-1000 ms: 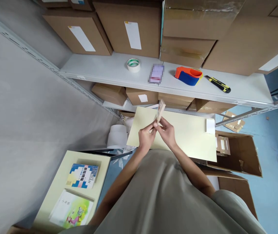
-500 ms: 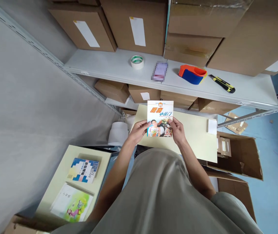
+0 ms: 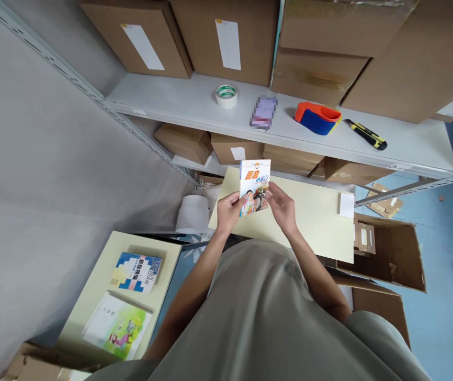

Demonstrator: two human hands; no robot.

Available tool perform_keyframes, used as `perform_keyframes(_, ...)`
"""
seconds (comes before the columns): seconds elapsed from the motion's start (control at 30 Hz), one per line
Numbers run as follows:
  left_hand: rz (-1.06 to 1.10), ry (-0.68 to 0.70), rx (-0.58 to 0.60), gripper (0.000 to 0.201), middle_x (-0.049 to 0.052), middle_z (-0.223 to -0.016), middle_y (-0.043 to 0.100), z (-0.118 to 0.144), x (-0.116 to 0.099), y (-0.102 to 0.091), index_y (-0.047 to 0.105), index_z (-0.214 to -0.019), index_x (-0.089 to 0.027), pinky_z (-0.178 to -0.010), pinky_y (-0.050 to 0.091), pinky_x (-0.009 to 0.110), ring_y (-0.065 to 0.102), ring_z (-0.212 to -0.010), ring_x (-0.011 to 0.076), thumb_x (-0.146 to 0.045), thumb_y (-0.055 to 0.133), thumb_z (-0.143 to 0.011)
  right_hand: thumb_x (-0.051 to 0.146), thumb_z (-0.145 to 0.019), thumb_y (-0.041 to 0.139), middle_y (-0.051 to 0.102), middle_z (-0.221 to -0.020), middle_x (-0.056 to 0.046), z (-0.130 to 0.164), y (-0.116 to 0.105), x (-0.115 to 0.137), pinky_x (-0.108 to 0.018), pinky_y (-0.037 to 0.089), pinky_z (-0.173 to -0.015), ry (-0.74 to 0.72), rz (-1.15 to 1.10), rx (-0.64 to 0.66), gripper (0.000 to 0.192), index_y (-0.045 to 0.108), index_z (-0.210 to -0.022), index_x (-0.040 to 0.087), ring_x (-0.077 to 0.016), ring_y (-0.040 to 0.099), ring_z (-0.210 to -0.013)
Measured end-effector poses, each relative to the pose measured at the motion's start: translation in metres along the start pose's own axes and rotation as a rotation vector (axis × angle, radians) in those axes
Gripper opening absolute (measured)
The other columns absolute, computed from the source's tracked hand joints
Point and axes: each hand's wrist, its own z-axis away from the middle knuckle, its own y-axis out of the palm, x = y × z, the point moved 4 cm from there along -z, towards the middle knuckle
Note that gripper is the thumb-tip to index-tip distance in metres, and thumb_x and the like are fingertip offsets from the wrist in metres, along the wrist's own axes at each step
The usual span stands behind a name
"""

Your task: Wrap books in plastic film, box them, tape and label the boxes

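— What is held, and how?

— A small paperback book with a colourful photo cover (image 3: 254,187) is gripped between both hands above the pale yellow table top (image 3: 314,222). The left hand (image 3: 228,210) is closed on its lower left edge; the right hand (image 3: 282,205) is closed on its right edge. The cover is turned partly to the left.

— What is seen further away?

— On the grey metal shelf (image 3: 195,108), a white tape roll (image 3: 226,96), an orange and blue tape dispenser (image 3: 317,117) and a yellow and black utility knife (image 3: 366,134) are laid before brown cardboard boxes (image 3: 226,37).
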Motion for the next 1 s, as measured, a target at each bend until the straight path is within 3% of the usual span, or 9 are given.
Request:
perform_keyframes(0.1, -0.127, 0.087, 0.0, 0.049, 0.005, -0.104, 0.09, 0.014, -0.007, 0.017, 0.093, -0.106, -0.022, -0.099, 0.069, 0.046, 0.085, -0.104, 0.0341, -0.065, 0.099, -0.082, 0.083, -0.083, 0.09, 0.084, -0.141, -0.012, 0.006, 0.019, 0.004, -0.051, 0.067, -0.114, 0.03, -0.025, 0.072, 0.077, 0.084, -0.133, 0.025, -0.0364, 0.075, -0.139)
perform_keyframes(0.17, -0.218, 0.131, 0.032, 0.039, 0.006, -0.111, 0.091, 0.024, -0.01, 0.027, 0.094, -0.111, -0.026, -0.107, 0.067, 0.05, 0.086, -0.107, 0.0362, -0.052, 0.101, -0.082, 0.082, -0.084, 0.089, 0.086, -0.112, -0.008, 0.006, 0.023, 0.007, -0.041, 0.068, -0.093, 0.031, 0.048, 0.048, 0.064, 0.083, -0.112, 0.024, -0.0303, 0.079, -0.112)
perform_keyframes(0.23, -0.258, 0.157, 0.094, 0.044, 0.007, -0.12, 0.091, 0.029, -0.012, 0.033, 0.093, -0.119, -0.03, -0.112, 0.066, 0.054, 0.086, -0.111, 0.0377, -0.043, 0.105, -0.079, 0.084, -0.089, 0.082, 0.076, -0.085, -0.003, 0.003, 0.016, 0.01, -0.035, 0.061, -0.075, 0.017, 0.123, -0.015, 0.06, 0.075, -0.09, 0.024, -0.023, 0.07, -0.084)
perform_keyframes(0.3, -0.227, 0.186, 0.108, 0.053, 0.009, -0.132, 0.088, 0.026, -0.015, 0.027, 0.09, -0.129, -0.03, -0.117, 0.065, 0.052, 0.085, -0.119, 0.037, -0.042, 0.105, -0.08, 0.088, -0.091, 0.076, 0.067, -0.074, 0.0, -0.003, 0.005, 0.013, -0.033, 0.053, -0.068, 0.009, 0.13, -0.059, 0.065, 0.068, -0.081, 0.024, -0.0194, 0.059, -0.072)
perform_keyframes(0.43, -0.084, 0.164, -0.067, 0.071, 0.016, -0.147, 0.082, 0.006, -0.018, -0.01, 0.084, -0.137, -0.023, -0.118, 0.064, 0.048, 0.079, -0.135, 0.0351, -0.06, 0.105, -0.08, 0.093, -0.082, 0.083, 0.074, -0.081, -0.002, -0.011, -0.014, 0.011, -0.034, 0.054, -0.068, 0.094, -0.017, 0.034, 0.069, 0.073, -0.09, 0.025, -0.022, 0.065, -0.076)
perform_keyframes(0.5, -0.001, 0.044, -0.01, 0.078, 0.017, -0.137, 0.086, -0.003, -0.014, -0.019, 0.085, -0.132, -0.019, -0.113, 0.067, 0.048, 0.081, -0.129, 0.0358, -0.071, 0.104, -0.077, 0.093, -0.076, 0.088, 0.081, -0.089, -0.005, -0.013, -0.019, 0.009, -0.037, 0.06, -0.071, 0.161, -0.102, 0.079, 0.071, 0.076, -0.095, 0.026, -0.0264, 0.073, -0.082)
perform_keyframes(0.63, 0.082, -0.155, 0.185, 0.076, 0.015, -0.113, 0.09, -0.004, -0.009, -0.015, 0.091, -0.118, -0.017, -0.101, 0.073, 0.051, 0.086, -0.11, 0.0357, -0.076, 0.103, -0.073, 0.093, -0.066, 0.095, 0.087, -0.095, -0.007, -0.013, -0.022, 0.002, -0.043, 0.067, -0.076, 0.248, -0.176, 0.103, 0.075, 0.077, -0.095, 0.026, -0.0322, 0.081, -0.088)
perform_keyframes(1.0, 0.06, -0.166, 0.166, 0.074, 0.012, -0.107, 0.091, 0.005, -0.013, -0.015, 0.093, -0.112, -0.018, -0.089, 0.074, 0.044, 0.086, -0.104, 0.0336, -0.076, 0.106, -0.069, 0.092, -0.071, 0.092, 0.084, -0.091, -0.006, -0.012, -0.018, -0.005, -0.039, 0.064, -0.073, 0.275, -0.137, 0.158, 0.075, 0.077, -0.098, 0.024, -0.028, 0.078, -0.082)
